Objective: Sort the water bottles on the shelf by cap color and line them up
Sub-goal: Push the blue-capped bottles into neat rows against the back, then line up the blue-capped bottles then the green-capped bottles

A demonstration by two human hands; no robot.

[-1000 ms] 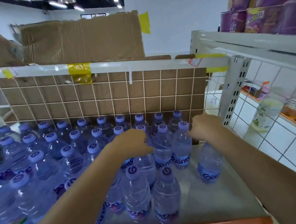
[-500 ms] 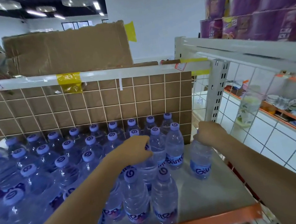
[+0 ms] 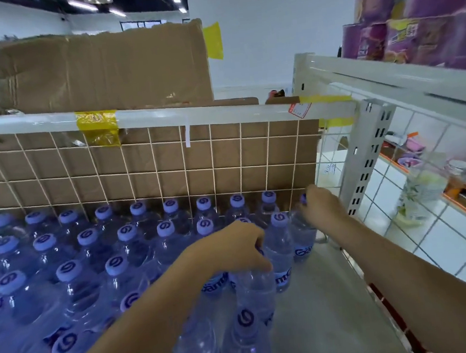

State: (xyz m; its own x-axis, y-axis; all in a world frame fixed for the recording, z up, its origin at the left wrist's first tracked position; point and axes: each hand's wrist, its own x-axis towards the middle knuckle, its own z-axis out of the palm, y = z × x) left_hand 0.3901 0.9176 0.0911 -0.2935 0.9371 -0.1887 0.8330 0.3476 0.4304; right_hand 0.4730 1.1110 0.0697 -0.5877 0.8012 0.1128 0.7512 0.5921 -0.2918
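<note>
Now both hands line up purple-capped bottles on the shelf (image 3: 317, 296): right hand (image 3: 321, 206) grips a bottle (image 3: 303, 235) at the back-right corner, left hand (image 3: 233, 247) clasps another bottle top, likely next to nudge into row.

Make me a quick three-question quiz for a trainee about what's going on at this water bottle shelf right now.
1. True or false: the right hand grips a bottle by its top at the right end of the rows, beside the white shelf post.
2. What color are the bottle caps in view?
   A. red  B. purple  C. green
3. Fill in: behind the wire grid at the back of the shelf stands brown ____.

Key: 1 true; 2 B; 3 cardboard. The left hand also grips a bottle top.
</note>
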